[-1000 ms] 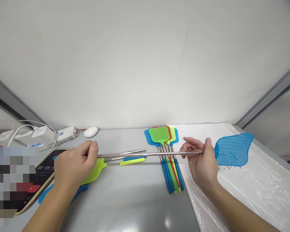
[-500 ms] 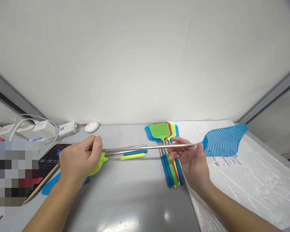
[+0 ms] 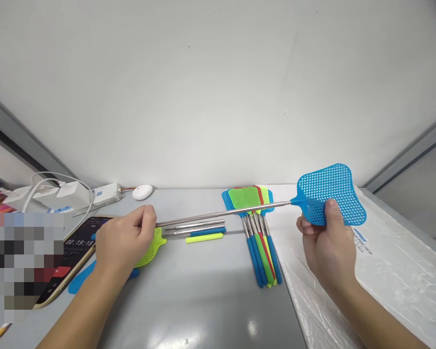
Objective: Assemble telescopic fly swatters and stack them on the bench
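Observation:
A blue fly swatter (image 3: 330, 194) with a long metal rod is stretched between my two hands above the table. My left hand (image 3: 126, 237) is closed in a fist around its handle end, which the fingers hide. At the other end, my right hand (image 3: 330, 242) pinches the lower edge of the perforated blue head, thumb on the front. Beneath the rod lie a yellow-green swatter (image 3: 154, 249) and a blue and a yellow-green handle (image 3: 205, 238). Between my hands, farther back, is a fanned stack of blue, green, red and yellow swatters (image 3: 245, 198), handles toward me.
To the left, a phone (image 3: 82, 247) shows a running timer, near white chargers and cables (image 3: 72, 195). A white oval device (image 3: 142, 192) sits by the back wall. White plastic packaging (image 3: 396, 276) with a label covers the right side of the grey table (image 3: 203, 300).
My right hand has moved right and up from the swatter's neck to its head. The head now faces me more, and the rod tilts up toward the right. My left hand keeps its hold.

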### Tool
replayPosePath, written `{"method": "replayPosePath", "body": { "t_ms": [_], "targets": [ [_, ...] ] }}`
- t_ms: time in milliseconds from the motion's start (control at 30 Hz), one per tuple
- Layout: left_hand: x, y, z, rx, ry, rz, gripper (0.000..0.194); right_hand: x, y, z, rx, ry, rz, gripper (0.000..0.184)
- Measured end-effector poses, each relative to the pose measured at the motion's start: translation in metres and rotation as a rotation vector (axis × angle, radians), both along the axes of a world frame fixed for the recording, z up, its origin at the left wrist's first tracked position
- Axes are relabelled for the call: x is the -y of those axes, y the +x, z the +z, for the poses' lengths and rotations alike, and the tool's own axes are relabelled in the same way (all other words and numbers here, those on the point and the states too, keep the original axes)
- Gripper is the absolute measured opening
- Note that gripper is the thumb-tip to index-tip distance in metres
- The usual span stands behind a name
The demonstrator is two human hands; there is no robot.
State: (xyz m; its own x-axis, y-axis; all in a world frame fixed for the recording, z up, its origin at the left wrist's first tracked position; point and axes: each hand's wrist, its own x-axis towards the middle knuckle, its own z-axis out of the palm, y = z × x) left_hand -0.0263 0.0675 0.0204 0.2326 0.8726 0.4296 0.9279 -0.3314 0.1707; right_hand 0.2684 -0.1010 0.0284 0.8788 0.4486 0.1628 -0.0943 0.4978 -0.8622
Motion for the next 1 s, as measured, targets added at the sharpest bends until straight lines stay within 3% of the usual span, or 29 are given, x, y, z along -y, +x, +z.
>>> {"method": "replayPosePath", "body": {
  "t_ms": [200,333,400,533,667,833,1000],
  "targets": [
    [0.007,0.005,0.006,0.002,0.078,0.107,0.038,-0.001,-0.006,-0.01,0.041,-0.159,-0.018,0.033],
    [0.026,0.023,0.002,-0.035,0.148,-0.054,0.04,0.002,-0.027,-0.024,0.133,-0.308,0.18,0.038],
    [0.037,0.033,-0.001,-0.055,0.147,-0.12,0.04,0.005,-0.037,-0.027,0.151,-0.307,0.28,0.038],
    [0.048,0.042,-0.004,-0.026,0.18,-0.202,0.042,0.005,-0.039,-0.02,0.137,-0.268,0.271,0.037],
    [0.04,0.037,0.0,0.028,0.181,-0.308,0.036,0.001,-0.024,-0.009,0.023,-0.271,0.268,0.036],
    [0.019,0.019,0.007,0.05,0.093,-0.108,0.038,-0.005,-0.004,-0.011,-0.041,-0.144,0.247,0.026],
    [0.017,0.016,0.006,0.296,0.004,-0.116,0.042,-0.005,-0.004,-0.015,0.029,-0.183,0.239,0.025]
  ]
}}
